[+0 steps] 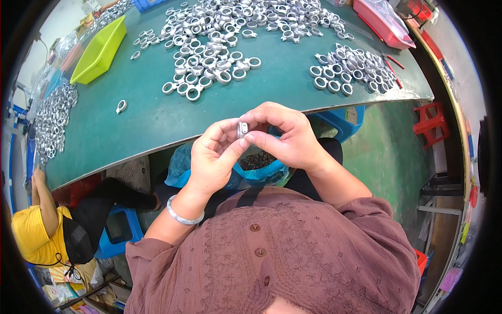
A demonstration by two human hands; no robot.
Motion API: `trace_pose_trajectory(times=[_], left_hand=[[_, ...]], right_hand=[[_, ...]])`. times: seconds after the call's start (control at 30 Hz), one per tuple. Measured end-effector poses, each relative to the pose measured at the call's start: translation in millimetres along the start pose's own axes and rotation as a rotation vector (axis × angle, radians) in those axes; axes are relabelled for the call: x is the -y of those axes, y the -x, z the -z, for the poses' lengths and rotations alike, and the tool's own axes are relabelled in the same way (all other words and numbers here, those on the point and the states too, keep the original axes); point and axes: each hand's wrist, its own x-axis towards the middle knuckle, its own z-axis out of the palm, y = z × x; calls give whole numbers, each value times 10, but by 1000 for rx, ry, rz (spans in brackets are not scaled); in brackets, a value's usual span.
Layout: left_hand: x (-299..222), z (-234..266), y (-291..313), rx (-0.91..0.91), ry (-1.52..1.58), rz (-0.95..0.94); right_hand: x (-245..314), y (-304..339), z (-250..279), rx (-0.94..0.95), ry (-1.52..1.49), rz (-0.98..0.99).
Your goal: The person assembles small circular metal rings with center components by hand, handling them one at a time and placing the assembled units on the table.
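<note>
Between the fingertips of both hands is a small silver metal ring clamp (242, 130), seen edge-on just off the near edge of the green table. My left hand (215, 149) pinches it from the left, thumb and fingers closed. From the other side my right hand (282, 135) grips it with thumb and forefinger. Below my hands hangs a blue plastic bag (261, 175) with many small dark parts inside. Ahead on the table lies a large heap of similar ring clamps (214, 52), and one single ring clamp (121, 106) rests apart at the left.
A smaller clamp pile (355, 68) lies at the right beside red-handled pliers (393, 70). A yellow-green tray (99, 49) and a pink tray (384, 23) stand at the table's sides. Another person in yellow (39, 230) sits at the left. A blue stool (345, 121) is under the table's right edge.
</note>
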Motion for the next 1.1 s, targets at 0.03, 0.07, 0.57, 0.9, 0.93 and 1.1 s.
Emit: trace_pose_trajectory(times=[0.03,0.07,0.57,0.9,0.93,1.1], left_hand=[[-1,2,2,6,8,4],[3,2,2,6,8,4],[37,77,28,26,15,52],[32,49,29,-64,-209,-54],[28,46,29,-79,-272,-87],[-4,28,28,-112,-430,-174]], right_hand=[[1,1,-2,0,0,0],[2,3,-5,-2,-23,-24],[1,9,-14,-2,-183,-150],[29,18,-6,-1,-229,-187],[25,22,-4,-1,-229,-187],[8,31,-1,15,-277,-246]])
